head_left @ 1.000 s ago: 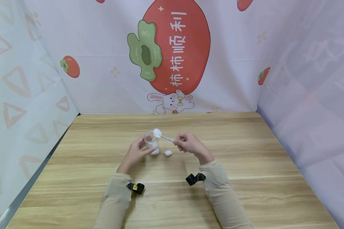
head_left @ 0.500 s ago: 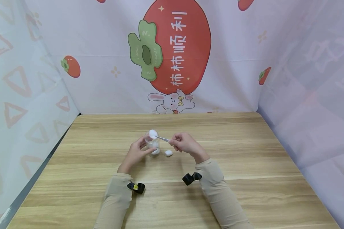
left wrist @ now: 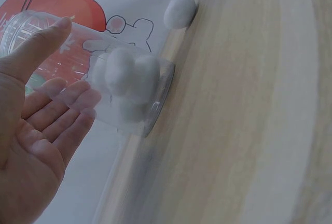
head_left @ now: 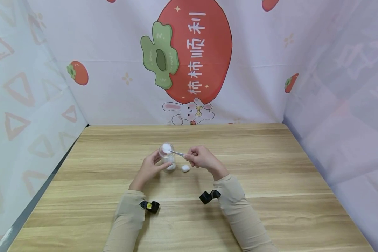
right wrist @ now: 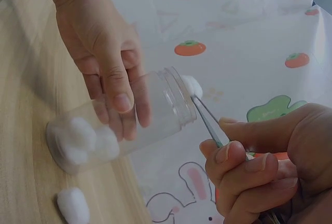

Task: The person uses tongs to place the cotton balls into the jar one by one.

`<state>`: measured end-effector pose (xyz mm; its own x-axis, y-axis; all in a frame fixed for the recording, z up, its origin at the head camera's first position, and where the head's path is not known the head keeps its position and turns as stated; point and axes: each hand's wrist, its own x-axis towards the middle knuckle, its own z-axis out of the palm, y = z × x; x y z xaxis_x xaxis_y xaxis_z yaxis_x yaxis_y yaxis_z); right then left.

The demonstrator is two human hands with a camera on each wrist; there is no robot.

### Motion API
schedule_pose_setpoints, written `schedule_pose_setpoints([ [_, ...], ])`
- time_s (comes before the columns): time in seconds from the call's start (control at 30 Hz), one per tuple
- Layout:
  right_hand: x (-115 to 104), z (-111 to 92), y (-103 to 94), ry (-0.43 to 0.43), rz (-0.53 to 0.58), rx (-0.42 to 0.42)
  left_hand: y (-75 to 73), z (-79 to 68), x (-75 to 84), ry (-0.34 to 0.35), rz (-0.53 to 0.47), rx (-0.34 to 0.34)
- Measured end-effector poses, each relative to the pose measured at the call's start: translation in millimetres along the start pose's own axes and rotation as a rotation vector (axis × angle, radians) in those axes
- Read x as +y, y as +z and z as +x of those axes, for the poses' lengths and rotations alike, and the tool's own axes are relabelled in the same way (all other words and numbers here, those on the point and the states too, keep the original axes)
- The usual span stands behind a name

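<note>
A clear plastic jar (head_left: 168,159) stands upright on the wooden table, with several white cotton balls (left wrist: 124,76) at its bottom. My left hand (head_left: 149,169) holds the jar from the left, thumb on the near side and fingers behind. Metal tweezers (right wrist: 208,123) are pinched in my right hand (head_left: 204,158), to the right of the jar. Their tips grip one cotton ball (right wrist: 192,86) at the jar's open mouth; from the head view I cannot tell how far it is inside. Another cotton ball (head_left: 185,168) lies on the table just right of the jar.
The wooden table (head_left: 255,217) runs back to a printed white cloth backdrop (head_left: 113,42). Cloth walls rise on the left and right. A black wrist camera (head_left: 149,206) sits on the left sleeve, another black camera (head_left: 209,196) on the right.
My right hand has moved left with the tweezers, carrying the cotton ball from the jar's right rim to over its mouth and slightly lower. The left hand and jar have stayed put.
</note>
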<state>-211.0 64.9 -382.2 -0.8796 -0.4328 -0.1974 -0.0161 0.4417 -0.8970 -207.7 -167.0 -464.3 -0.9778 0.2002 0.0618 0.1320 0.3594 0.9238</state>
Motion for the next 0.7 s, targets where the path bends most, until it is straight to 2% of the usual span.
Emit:
schedule_pose_setpoints([
  [0.3, 0, -1, -0.4, 0.012, 0.012, -0.009, 1.8, -0.3, 1.5, -0.011, -0.009, 0.002],
  [0.57, 0, -2, -0.2, 0.017, 0.017, 0.000, -1.3, -11.5, 34.1, -0.003, 0.006, -0.007],
  [0.7, 0, -3, 0.0, 0.018, 0.020, 0.001, -2.1, -13.9, 39.8, -0.011, 0.005, -0.009],
])
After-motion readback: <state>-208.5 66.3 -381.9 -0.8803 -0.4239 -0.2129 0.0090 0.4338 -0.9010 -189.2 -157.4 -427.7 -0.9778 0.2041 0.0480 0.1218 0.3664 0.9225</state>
